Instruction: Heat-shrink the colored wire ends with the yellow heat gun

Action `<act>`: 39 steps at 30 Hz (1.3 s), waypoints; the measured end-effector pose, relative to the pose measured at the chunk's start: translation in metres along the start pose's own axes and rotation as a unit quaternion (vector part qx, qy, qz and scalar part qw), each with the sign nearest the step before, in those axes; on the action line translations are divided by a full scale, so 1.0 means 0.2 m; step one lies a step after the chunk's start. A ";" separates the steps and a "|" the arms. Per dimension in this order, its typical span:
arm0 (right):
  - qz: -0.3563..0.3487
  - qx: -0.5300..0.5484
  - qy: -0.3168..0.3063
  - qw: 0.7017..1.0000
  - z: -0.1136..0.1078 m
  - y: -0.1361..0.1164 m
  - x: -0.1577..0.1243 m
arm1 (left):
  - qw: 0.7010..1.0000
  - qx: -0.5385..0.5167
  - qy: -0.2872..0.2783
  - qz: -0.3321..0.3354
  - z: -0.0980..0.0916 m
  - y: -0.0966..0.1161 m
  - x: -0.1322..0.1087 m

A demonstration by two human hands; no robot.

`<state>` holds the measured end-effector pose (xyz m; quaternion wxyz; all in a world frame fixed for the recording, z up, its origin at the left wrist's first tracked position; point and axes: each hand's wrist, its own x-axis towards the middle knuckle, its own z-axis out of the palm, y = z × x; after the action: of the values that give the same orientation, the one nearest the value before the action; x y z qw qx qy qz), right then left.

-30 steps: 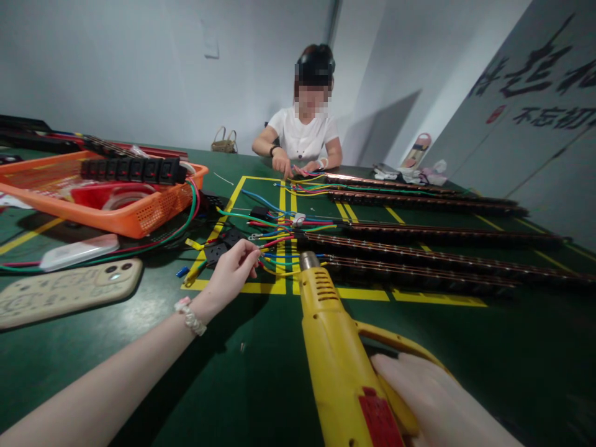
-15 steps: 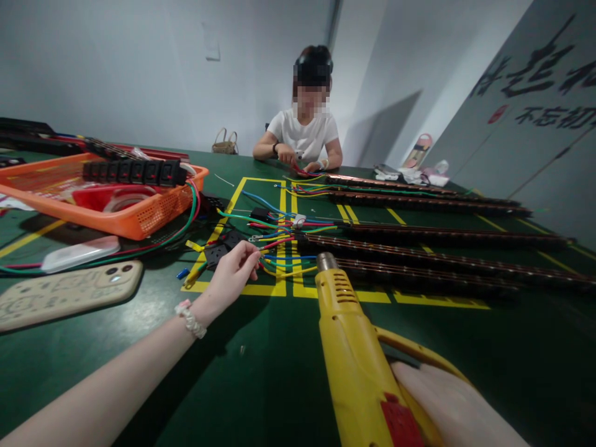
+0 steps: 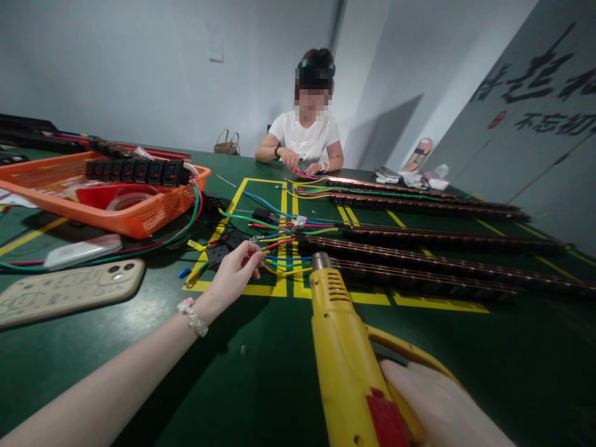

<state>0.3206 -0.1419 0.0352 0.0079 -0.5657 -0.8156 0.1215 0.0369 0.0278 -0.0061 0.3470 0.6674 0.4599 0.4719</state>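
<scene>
My left hand [image 3: 237, 268] is closed in a pinch on the ends of coloured wires [image 3: 279, 245] at the middle of the green table. A yellow heat gun [image 3: 344, 347] is in my right hand [image 3: 419, 391], whose fingers are wrapped round the handle and partly hidden by it. The gun's metal nozzle [image 3: 321, 261] points away from me, to the right of my left hand and close to blue and yellow wires. Those wires run from long dark strips [image 3: 419, 267] lying to the right. Black sockets [image 3: 218, 253] lie just beyond my left hand.
An orange basket [image 3: 135, 223] with a black switch strip [image 3: 137, 172] stands at the left. Nearer me lie a phone [image 3: 69, 292] and a white case [image 3: 84, 251]. Across the table [image 3: 261, 372], a person [image 3: 305, 136] handles red wires. White plastic bags [image 3: 419, 178] lie at the back right.
The heat gun and my right hand have shifted slightly left. My left hand stays at the wire ends with hardly any movement.
</scene>
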 end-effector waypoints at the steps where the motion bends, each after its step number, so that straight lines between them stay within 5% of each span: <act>1: -0.002 0.001 -0.003 1.000 0.00 -0.01 0.01 | 1.000 -0.002 0.001 0.002 0.00 0.00 0.00; 20: -0.039 0.017 -0.034 0.999 0.01 -0.24 0.17 | 1.000 0.027 -0.010 0.009 0.01 -0.01 0.01; 39: -0.067 0.025 0.003 0.997 0.03 -0.24 0.18 | 0.996 0.074 -0.013 0.042 0.00 0.02 -0.02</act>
<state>0.2632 -0.1245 0.0350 0.0324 -0.5098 -0.8482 0.1398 0.0368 0.0222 -0.0031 0.2823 0.7159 0.4611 0.4418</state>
